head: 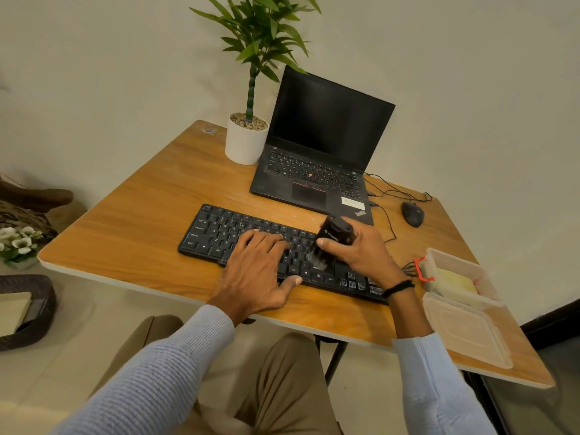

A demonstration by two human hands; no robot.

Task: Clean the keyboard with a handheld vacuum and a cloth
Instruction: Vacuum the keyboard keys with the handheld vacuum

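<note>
The black keyboard [219, 233] lay across the near middle of the wooden table [141, 215], just in front of an open laptop [314, 171] whose screen was dark. The left hand [254, 271] rested flat on the middle keys, fingers straight and spread and the thumb at the near edge, holding nothing and seeming only to steady the board. The right hand [361, 255] was curled round the handheld vacuum [334, 237], a short dark cylinder tilted so that its brush [318, 260] touched the keys to the right of centre. The step in hand looked to be the vacuuming pass, with the left half of the board apparently yet to be covered. To do it well, the brush would best run slowly along each row, bristles kept in the gaps between keys, with light pressure so that no keycap lifts; the steadying hand would need to shift aside as the nozzle came leftward. At the right edge stood a clear container [455, 271] holding something pale yellow, possibly the cloth, though that could not be told, with its lid [464, 331] lying nearer. A mouse [412, 214] sat far right.
</note>
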